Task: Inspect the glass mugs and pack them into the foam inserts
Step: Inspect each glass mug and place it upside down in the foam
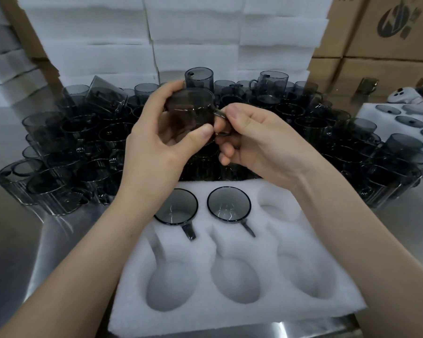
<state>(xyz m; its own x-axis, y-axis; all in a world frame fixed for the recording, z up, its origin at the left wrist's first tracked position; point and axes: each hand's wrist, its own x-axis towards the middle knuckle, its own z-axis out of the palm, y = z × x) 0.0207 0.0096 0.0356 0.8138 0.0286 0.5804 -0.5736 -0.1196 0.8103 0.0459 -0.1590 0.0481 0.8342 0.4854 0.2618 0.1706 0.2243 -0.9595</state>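
Two hands: left hand (156,135) wraps the held mug (189,111), right hand (254,140) pinches its handle, above the foam tray (230,313).
In tray: two packed mugs (176,207), far holes.
Behind: crowd of mugs (83,132), foam stacks (193,28), boxes (376,67).
Writing: box logo (396,20), unreadable.

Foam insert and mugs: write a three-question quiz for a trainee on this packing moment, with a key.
1. Multiple choice: how many cavities of the foam insert hold a mug? A) one B) two C) four
2. True or false: the right hand pinches the handle of the held mug while the left hand grips its body.
3. Fill in: the far row's one empty cavity lies on the insert's ____ side.

Key: 1 B; 2 true; 3 right.
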